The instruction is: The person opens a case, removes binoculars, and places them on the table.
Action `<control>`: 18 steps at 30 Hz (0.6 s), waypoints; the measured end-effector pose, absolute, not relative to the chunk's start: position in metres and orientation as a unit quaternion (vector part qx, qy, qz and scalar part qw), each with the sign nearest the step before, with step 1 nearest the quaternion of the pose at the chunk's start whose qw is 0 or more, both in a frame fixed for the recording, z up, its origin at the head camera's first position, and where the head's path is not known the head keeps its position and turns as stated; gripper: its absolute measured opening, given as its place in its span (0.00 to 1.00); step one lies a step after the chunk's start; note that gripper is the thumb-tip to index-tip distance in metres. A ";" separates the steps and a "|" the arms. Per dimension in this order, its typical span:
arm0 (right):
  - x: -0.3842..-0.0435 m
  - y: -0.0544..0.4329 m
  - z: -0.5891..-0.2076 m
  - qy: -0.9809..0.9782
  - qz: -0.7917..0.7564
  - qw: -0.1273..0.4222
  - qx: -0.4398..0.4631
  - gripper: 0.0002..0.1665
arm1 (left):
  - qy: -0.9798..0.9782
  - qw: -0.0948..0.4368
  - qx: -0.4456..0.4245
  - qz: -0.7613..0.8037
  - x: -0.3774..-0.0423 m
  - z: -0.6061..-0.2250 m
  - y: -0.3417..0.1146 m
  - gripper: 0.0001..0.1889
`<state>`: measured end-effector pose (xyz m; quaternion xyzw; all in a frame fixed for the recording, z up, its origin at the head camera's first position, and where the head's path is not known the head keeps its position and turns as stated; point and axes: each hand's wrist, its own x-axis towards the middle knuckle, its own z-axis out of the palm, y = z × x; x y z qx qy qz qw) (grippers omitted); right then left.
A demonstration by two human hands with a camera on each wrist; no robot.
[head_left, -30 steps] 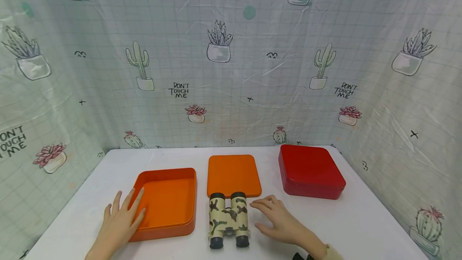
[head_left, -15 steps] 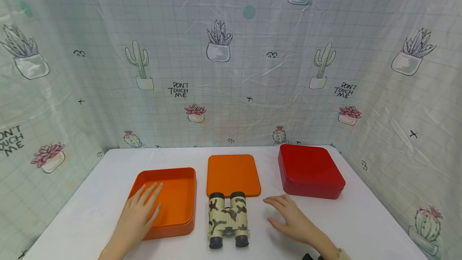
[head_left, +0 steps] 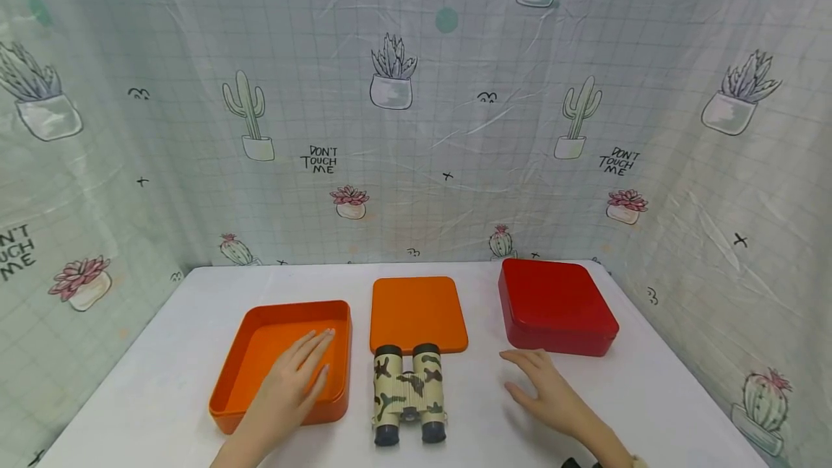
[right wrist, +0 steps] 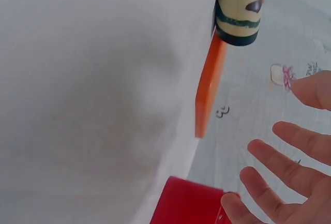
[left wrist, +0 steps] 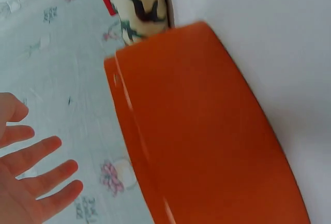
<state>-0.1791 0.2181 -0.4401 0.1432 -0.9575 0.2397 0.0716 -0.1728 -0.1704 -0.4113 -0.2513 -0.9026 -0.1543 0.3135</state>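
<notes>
My left hand (head_left: 289, 385) hovers over the orange open box (head_left: 243, 352), fingers extended and nothing held. In the left wrist view its spread fingers stand apart from the box's orange wall (left wrist: 191, 115). Camouflage-patterned binoculars (head_left: 409, 396) lie on the table in the middle, to the right of the box. My right hand (head_left: 549, 392) is held over the table to the right of the binoculars, its fingers loosely spread and holding nothing. The right wrist view shows that hand's fingers (right wrist: 282, 159) apart from one barrel of the binoculars (right wrist: 240, 6).
A flat orange lid (head_left: 419, 313) lies behind the binoculars, right at their front ends. At the back right stands a closed red box (head_left: 555, 305). A cactus-print curtain (head_left: 448, 128) hangs around the white table (head_left: 162, 374).
My left hand has moved right, from the box's left rim to over its right part. My right hand has drawn away from the binoculars to the right. The binoculars and boxes stay put.
</notes>
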 end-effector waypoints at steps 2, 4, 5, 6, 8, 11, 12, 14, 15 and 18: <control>-0.180 0.220 -0.441 -0.958 0.245 0.067 0.130 0.27 | -0.900 0.312 -0.257 -0.165 -0.173 -0.412 -0.164 0.28; -0.180 0.223 -0.441 -0.959 0.248 0.065 0.116 0.27 | -0.897 0.311 -0.262 -0.174 -0.174 -0.413 -0.157 0.29; -0.180 0.224 -0.441 -0.960 0.248 0.069 0.112 0.27 | -0.895 0.309 -0.266 -0.180 -0.174 -0.413 -0.154 0.29; -0.180 0.225 -0.441 -0.960 0.249 0.073 0.108 0.26 | -0.893 0.307 -0.270 -0.187 -0.174 -0.413 -0.150 0.30; -0.179 0.227 -0.442 -0.960 0.247 0.083 0.104 0.26 | -0.890 0.303 -0.273 -0.203 -0.174 -0.414 -0.143 0.30; -0.179 0.231 -0.442 -0.956 0.261 0.092 0.093 0.25 | -0.887 0.294 -0.272 -0.230 -0.172 -0.415 -0.131 0.30; -0.179 0.232 -0.442 -0.955 0.269 0.092 0.088 0.25 | -0.885 0.291 -0.272 -0.241 -0.171 -0.416 -0.127 0.29; -0.179 0.236 -0.441 -0.950 0.288 0.092 0.080 0.24 | -0.882 0.279 -0.272 -0.265 -0.169 -0.418 -0.119 0.28; -0.179 0.238 -0.440 -0.947 0.297 0.093 0.074 0.24 | -0.879 0.271 -0.275 -0.278 -0.168 -0.419 -0.115 0.27; -0.179 0.245 -0.437 -0.942 0.313 0.105 0.061 0.23 | -0.875 0.241 -0.279 -0.314 -0.167 -0.420 -0.103 0.26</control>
